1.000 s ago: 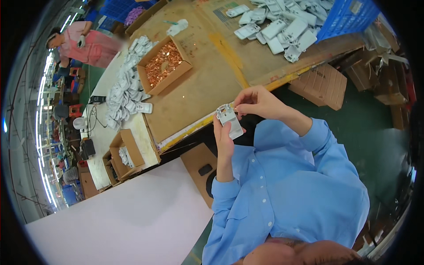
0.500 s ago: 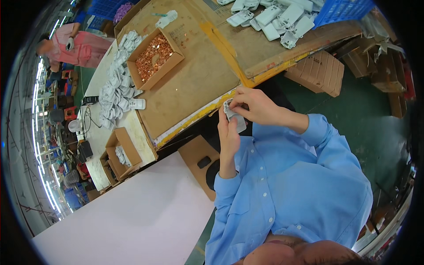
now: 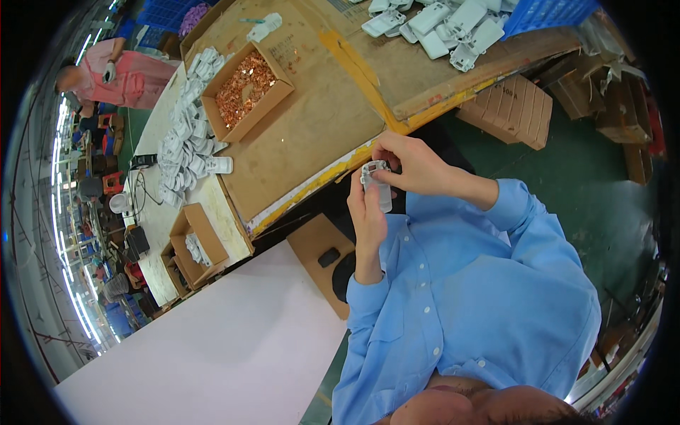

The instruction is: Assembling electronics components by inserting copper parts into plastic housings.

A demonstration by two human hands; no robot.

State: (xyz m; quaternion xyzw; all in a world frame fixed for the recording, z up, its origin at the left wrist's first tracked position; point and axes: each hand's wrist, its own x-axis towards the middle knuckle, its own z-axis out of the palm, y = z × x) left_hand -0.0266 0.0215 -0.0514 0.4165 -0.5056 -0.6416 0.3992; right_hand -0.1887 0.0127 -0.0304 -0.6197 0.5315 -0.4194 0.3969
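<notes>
My left hand point(image 3: 367, 221) is closed around a small white plastic housing point(image 3: 383, 197), its thumb lying along one side. The housing's far end has openings and small lugs. At that end my right hand point(image 3: 416, 164) is bent over, with curled fingers and the thumb touching the housing. Anything small between the right fingertips is hidden. Both hands are in front of my body, just off the yellow-taped edge of the worktable point(image 3: 312, 142). A cardboard box point(image 3: 249, 122) of small copper-coloured metal pieces point(image 3: 244, 88) stands on the table.
Many white housings point(image 3: 185, 145) lie heaped left of the box, and another pile point(image 3: 453, 28) is at the far right beside a blue crate point(image 3: 545, 18). A smaller carton point(image 3: 202, 237) holds white parts. Cartons point(image 3: 506, 113) are on the green floor. A person in pink point(image 3: 131, 74) stands far left.
My right fingers have drawn back slightly from the housing's far end, so its openings show more. The housing has turned a little more upright in my left hand.
</notes>
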